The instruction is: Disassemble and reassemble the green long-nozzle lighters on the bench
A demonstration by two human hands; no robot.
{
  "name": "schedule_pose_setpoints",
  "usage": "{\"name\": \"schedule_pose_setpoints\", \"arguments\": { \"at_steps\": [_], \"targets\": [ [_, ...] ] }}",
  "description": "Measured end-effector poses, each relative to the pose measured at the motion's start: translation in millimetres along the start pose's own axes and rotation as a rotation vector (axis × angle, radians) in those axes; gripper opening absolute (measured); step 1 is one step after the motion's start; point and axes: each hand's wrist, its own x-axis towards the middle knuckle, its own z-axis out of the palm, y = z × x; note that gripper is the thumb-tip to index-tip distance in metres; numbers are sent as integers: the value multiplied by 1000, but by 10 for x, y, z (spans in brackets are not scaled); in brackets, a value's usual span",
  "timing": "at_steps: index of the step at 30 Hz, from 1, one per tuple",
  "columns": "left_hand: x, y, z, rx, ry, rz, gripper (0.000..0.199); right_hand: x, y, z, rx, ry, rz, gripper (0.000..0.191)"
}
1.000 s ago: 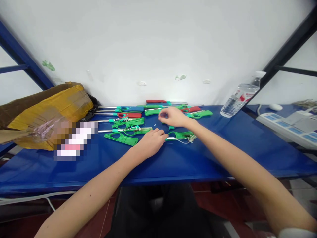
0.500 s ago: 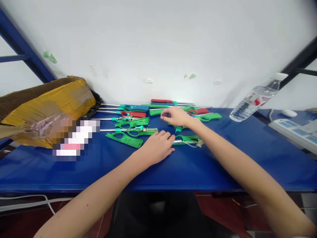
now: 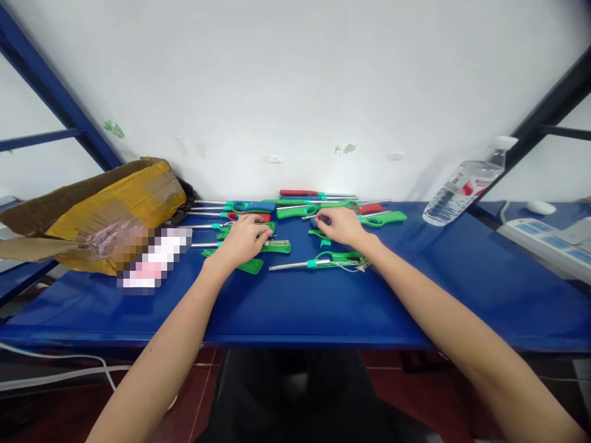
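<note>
My left hand is over the green lighter parts at the left, its fingers loosely bent and apart. Below it lies an opened green lighter with its inner parts exposed, and a loose green handle shell. My right hand hovers at the middle of the row, thumb and fingers pinched together. What they hold, if anything, is too small to make out. In front of that hand rests another opened gas lighter, its metal tube pointing left and white wires trailing at its right end.
Several whole lighters, among them a red one and a blue one, lie along the wall. A taped cardboard box stands left on the blue table. At right are a leaning water bottle and a power strip.
My left hand has moved left, off the front opened lighter's tube, to the green parts. My right hand stays pinched near the same spot. The view has shifted slightly.
</note>
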Motion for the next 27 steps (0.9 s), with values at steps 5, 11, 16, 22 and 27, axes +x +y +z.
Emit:
{"name": "schedule_pose_setpoints", "arguments": {
  "at_steps": [5,11,16,22,27],
  "targets": [
    [-37,-81,-36,-48,-92,-31,41,-35,-20,-52,-64,117,83,22],
    [-29,-60,-2,-68,-160,-45,53,-37,0,-49,-97,135,91,23],
    [-25,-81,58,-61,-185,-52,56,-44,5,-51,-87,141,77,23],
    [-38,-81,79,-46,-198,-53,54,-47,14,-47,-90,153,70,23],
    [-47,-58,27,-15,-203,21,35,-53,-23,-36,-82,132,49,22]
  ]
}}
